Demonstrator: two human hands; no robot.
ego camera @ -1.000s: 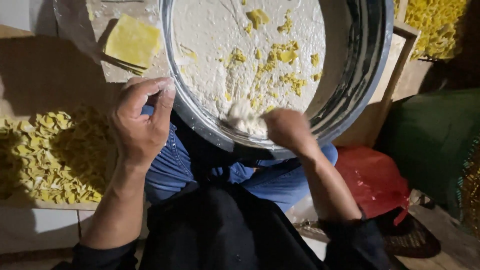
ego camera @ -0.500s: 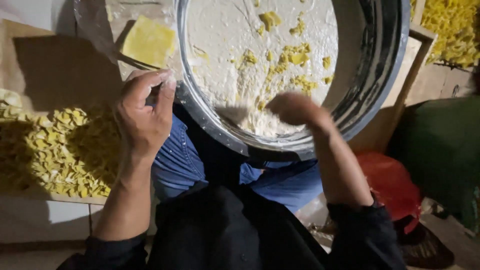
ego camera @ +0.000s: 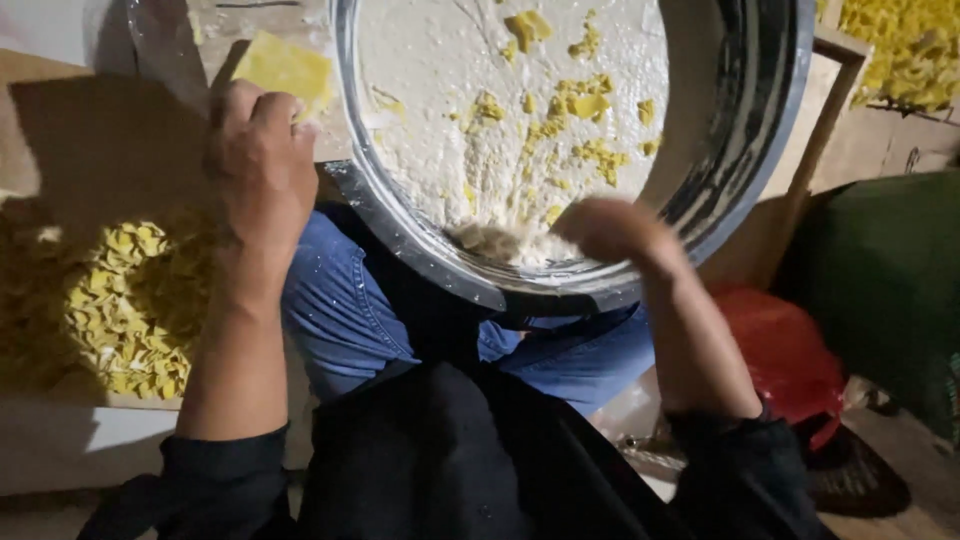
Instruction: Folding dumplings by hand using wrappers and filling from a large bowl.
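Note:
A wide metal bowl (ego camera: 745,150) rests tilted over my lap, its inside coated in white flour with scattered yellow dough bits (ego camera: 585,100). My left hand (ego camera: 258,170) is curled shut at the bowl's left rim and seems to grip it. Just beyond its knuckles lies a flat yellow dough block (ego camera: 290,65). Blurred by motion, my right hand (ego camera: 612,230) is inside the bowl at its near wall. It touches a small heap of flour (ego camera: 500,242), and its fingers cannot be made out.
A spread of small yellow pasta pieces (ego camera: 120,300) lies on a board at my left. More yellow pieces (ego camera: 905,50) sit at the top right. Beside my right knee are a red plastic object (ego camera: 790,350) and a dark green container (ego camera: 885,270).
My left hand has slid farther along the bowl's left rim toward the yellow block. My right hand has shifted slightly right beside the flour heap.

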